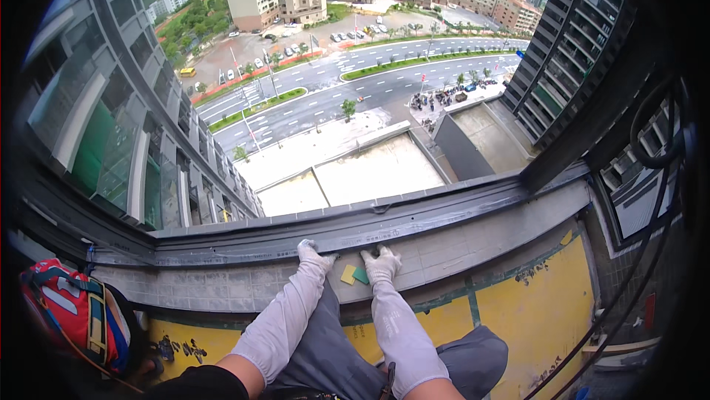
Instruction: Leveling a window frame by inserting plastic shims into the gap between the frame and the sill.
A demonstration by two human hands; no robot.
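My left hand (315, 256), in a pale work glove, rests against the dark window-frame rail (251, 250), its thumb out to the right. A little to its right, my right hand (382, 264), gloved the same way, is at the lower edge of the rail with thumb and fingers apart. I see nothing held in either hand, though the undersides are hidden. Between them on the grey tiled sill (421, 259) lie a small yellow piece (347, 275) and a small green piece (361, 276), the green one beside my right hand. Light grey sleeves cover both forearms.
Beyond the rail is a high drop to a road (318, 78). A red and blue bag (70, 311) stands at the left. Yellow sheeting (532, 304) lies below the sill. Dark cables (629, 270) hang at the right, and another yellow scrap (566, 237) is on the sill's right end.
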